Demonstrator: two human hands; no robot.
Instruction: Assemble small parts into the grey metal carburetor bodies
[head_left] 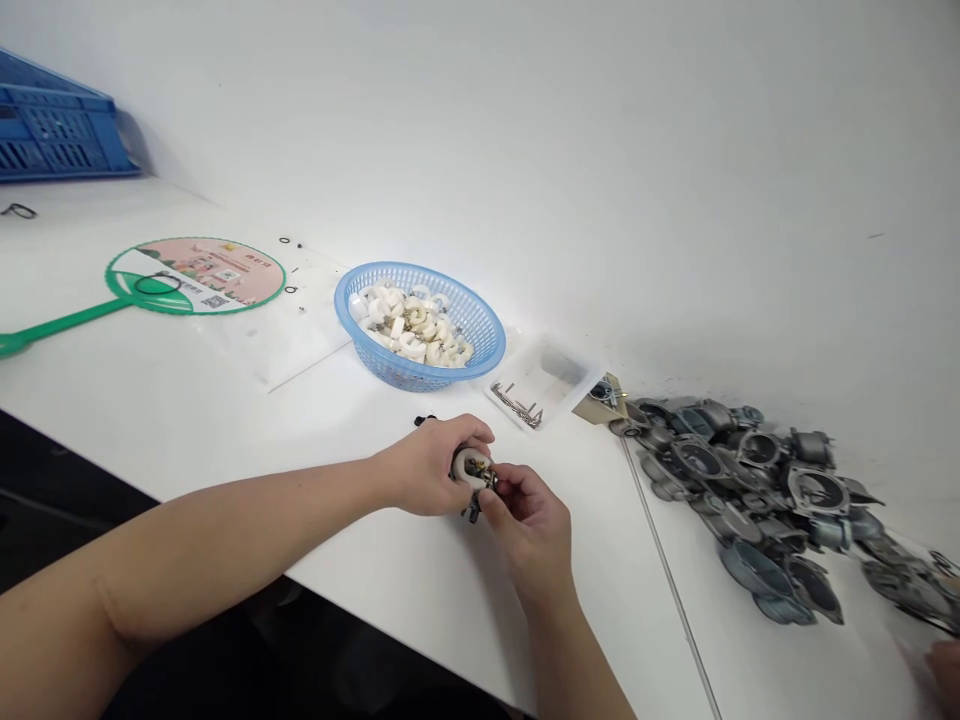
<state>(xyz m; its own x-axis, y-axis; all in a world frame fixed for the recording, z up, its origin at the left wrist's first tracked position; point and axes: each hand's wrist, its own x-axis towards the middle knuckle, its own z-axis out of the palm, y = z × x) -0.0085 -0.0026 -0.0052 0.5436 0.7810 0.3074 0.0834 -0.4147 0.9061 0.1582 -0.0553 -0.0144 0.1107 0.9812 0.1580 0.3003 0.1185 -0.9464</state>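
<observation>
My left hand [429,465] and my right hand [529,525] meet over the white table, both gripping a white ring-shaped part [465,463] joined to a small metal piece [484,477]. My fingers hide much of this assembly. A dark metal bit [472,513] hangs below it. Just beyond my left hand lie small black parts [425,421] on the tabletop. A blue plastic basket [450,287] full of similar white rings with metal pieces [412,325] stands farther ahead, out of reach of my fingers.
A clear tray of metal pins [529,395] sits to the right of the basket. Beyond it spreads a heap of grey cast-metal housings [750,500]. A co-worker's hand [945,670] shows at the lower right. A green hand fan [195,275] and blue crate [52,120] are at the left.
</observation>
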